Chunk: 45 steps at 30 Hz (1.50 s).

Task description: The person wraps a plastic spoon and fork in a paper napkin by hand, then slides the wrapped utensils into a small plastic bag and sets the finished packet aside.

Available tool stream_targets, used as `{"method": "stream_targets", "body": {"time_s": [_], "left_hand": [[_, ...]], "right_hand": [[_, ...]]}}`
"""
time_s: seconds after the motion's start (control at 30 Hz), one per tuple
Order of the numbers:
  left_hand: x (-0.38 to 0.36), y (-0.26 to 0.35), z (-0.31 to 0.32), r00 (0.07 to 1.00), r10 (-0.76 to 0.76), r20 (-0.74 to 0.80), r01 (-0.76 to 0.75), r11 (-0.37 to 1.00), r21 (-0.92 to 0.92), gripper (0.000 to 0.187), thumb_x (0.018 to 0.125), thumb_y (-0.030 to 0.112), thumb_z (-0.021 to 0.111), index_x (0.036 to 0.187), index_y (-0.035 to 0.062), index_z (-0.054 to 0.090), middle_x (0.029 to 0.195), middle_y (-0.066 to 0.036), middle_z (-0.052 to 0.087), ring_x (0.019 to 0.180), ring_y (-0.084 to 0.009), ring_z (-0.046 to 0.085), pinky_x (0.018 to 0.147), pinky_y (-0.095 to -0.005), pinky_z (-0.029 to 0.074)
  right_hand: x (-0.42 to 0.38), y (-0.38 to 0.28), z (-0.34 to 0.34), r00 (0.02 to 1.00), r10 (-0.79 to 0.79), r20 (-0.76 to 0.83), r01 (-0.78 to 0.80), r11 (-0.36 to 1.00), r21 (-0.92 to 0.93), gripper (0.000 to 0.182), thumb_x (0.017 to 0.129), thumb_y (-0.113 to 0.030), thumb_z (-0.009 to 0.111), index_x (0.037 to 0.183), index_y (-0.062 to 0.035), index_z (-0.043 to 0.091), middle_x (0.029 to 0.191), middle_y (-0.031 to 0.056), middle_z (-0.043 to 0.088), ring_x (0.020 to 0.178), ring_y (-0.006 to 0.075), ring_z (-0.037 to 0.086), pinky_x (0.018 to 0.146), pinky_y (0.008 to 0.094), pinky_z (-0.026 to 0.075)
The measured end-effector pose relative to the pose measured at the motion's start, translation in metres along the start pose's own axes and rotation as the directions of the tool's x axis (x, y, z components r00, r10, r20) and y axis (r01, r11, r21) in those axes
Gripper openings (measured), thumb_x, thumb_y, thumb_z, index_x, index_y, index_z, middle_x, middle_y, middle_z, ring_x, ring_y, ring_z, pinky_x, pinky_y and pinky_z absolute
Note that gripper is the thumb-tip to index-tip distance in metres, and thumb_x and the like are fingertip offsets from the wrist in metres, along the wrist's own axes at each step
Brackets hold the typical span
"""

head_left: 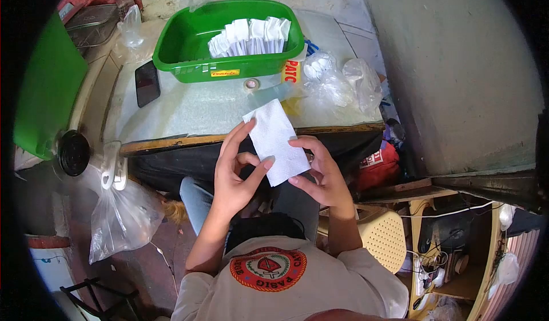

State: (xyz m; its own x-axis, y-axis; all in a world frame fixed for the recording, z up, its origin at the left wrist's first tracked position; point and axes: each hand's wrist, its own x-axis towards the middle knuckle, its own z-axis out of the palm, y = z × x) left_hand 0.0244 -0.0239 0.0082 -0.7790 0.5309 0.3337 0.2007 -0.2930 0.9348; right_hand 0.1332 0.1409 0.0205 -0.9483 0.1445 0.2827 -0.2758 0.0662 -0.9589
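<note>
A folded white paper napkin with a textured surface is held up over the near edge of the table, tilted slightly. My left hand grips its left side, thumb on the front face and fingers at the edge. On the right side, my right hand pinches it between thumb and fingers. Beyond my hands stands a green plastic basin, with many folded white napkins standing in a row inside it. A small tape roll lies on the table in front of the basin.
A black phone lies left on the table. Clear plastic bags and a yellow-and-red packet sit right of the basin. A plastic bag hangs at the left. A yellow stool is at my right.
</note>
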Motion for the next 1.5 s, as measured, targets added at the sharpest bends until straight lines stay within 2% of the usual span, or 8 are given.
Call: {"method": "stream_targets", "body": {"time_s": [0.33, 0.47, 0.63, 0.77, 0.83, 1.07, 1.23, 1.5], "left_hand": [[-0.003, 0.003, 0.004, 0.999, 0.025, -0.027, -0.024, 0.998, 0.060, 0.066, 0.078, -0.013, 0.067, 0.138, 0.0007, 0.045, 0.145, -0.016, 0.037, 0.073, -0.0035, 0.058, 0.070, -0.0185, 0.048], [-0.003, 0.001, 0.004, 1.000, 0.020, -0.024, -0.018, 0.998, 0.053, 0.066, 0.077, -0.013, 0.067, 0.138, 0.0008, 0.045, 0.145, -0.017, 0.037, 0.072, -0.0037, 0.058, 0.069, -0.0185, 0.048], [-0.003, 0.000, 0.004, 0.999, 0.049, -0.023, -0.046, 0.993, 0.107, 0.071, 0.077, -0.016, 0.066, 0.141, 0.0021, 0.041, 0.149, -0.013, 0.034, 0.071, -0.0028, 0.054, 0.066, -0.0178, 0.048], [-0.003, 0.000, 0.004, 0.998, 0.043, -0.034, -0.041, 0.997, 0.072, 0.068, 0.076, -0.013, 0.068, 0.138, 0.0009, 0.045, 0.145, -0.017, 0.037, 0.069, -0.0034, 0.058, 0.067, -0.0190, 0.049], [-0.004, 0.003, 0.004, 1.000, -0.003, -0.021, 0.004, 0.998, 0.065, 0.069, 0.076, -0.013, 0.068, 0.139, 0.0012, 0.044, 0.145, -0.017, 0.037, 0.069, -0.0038, 0.058, 0.067, -0.0190, 0.049], [-0.002, -0.001, 0.001, 1.000, 0.025, 0.000, -0.025, 0.999, 0.039, 0.071, 0.076, -0.013, 0.069, 0.140, 0.0016, 0.042, 0.147, -0.017, 0.034, 0.070, -0.0044, 0.058, 0.069, -0.0196, 0.049], [-0.004, -0.002, -0.001, 0.999, -0.012, 0.041, 0.009, 0.997, 0.075, 0.073, 0.075, -0.013, 0.069, 0.141, 0.0015, 0.041, 0.146, -0.017, 0.035, 0.071, -0.0045, 0.057, 0.070, -0.0202, 0.049], [-0.002, -0.007, 0.000, 1.000, -0.006, 0.025, 0.005, 0.998, 0.055, 0.071, 0.076, -0.013, 0.069, 0.140, 0.0012, 0.042, 0.145, -0.017, 0.035, 0.072, -0.0039, 0.057, 0.071, -0.0199, 0.049]], "right_hand": [[-0.003, 0.008, 0.000, 0.992, 0.127, -0.023, -0.120, 0.971, 0.205, 0.052, 0.085, 0.010, 0.055, 0.132, -0.0066, 0.042, 0.131, 0.0082, 0.043, 0.114, 0.0166, 0.052, 0.086, 0.0303, 0.052], [-0.005, 0.005, 0.004, 0.990, 0.138, -0.042, -0.126, 0.970, 0.210, 0.054, 0.085, 0.008, 0.059, 0.133, -0.0069, 0.040, 0.130, 0.0079, 0.043, 0.114, 0.0162, 0.053, 0.087, 0.0304, 0.052], [-0.005, 0.002, 0.009, 0.988, 0.143, -0.052, -0.134, 0.980, 0.149, 0.064, 0.080, 0.006, 0.068, 0.134, -0.0073, 0.037, 0.131, 0.0075, 0.042, 0.115, 0.0176, 0.054, 0.090, 0.0315, 0.051], [-0.005, 0.010, 0.012, 0.990, 0.111, -0.086, -0.103, 0.990, 0.097, 0.063, 0.080, 0.006, 0.068, 0.133, -0.0069, 0.037, 0.131, 0.0077, 0.041, 0.115, 0.0178, 0.053, 0.089, 0.0310, 0.052], [-0.004, 0.014, 0.012, 0.998, -0.005, -0.070, 0.007, 0.999, 0.031, 0.062, 0.081, 0.006, 0.068, 0.133, -0.0066, 0.038, 0.131, 0.0085, 0.041, 0.115, 0.0179, 0.053, 0.087, 0.0309, 0.053], [-0.003, 0.013, 0.011, 0.994, 0.026, -0.106, -0.026, 1.000, 0.001, 0.058, 0.080, 0.008, 0.068, 0.130, -0.0064, 0.043, 0.132, 0.0087, 0.042, 0.116, 0.0191, 0.053, 0.085, 0.0297, 0.054], [-0.003, 0.011, 0.011, 0.991, -0.027, -0.130, 0.002, 0.982, -0.188, 0.052, 0.081, 0.005, 0.067, 0.128, -0.0053, 0.048, 0.129, 0.0106, 0.045, 0.115, 0.0195, 0.053, 0.083, 0.0289, 0.056], [-0.002, 0.016, 0.011, 0.991, -0.026, -0.128, 0.005, 0.987, -0.163, 0.055, 0.082, 0.004, 0.067, 0.132, -0.0055, 0.047, 0.131, 0.0108, 0.045, 0.116, 0.0192, 0.053, 0.084, 0.0288, 0.055]]}}
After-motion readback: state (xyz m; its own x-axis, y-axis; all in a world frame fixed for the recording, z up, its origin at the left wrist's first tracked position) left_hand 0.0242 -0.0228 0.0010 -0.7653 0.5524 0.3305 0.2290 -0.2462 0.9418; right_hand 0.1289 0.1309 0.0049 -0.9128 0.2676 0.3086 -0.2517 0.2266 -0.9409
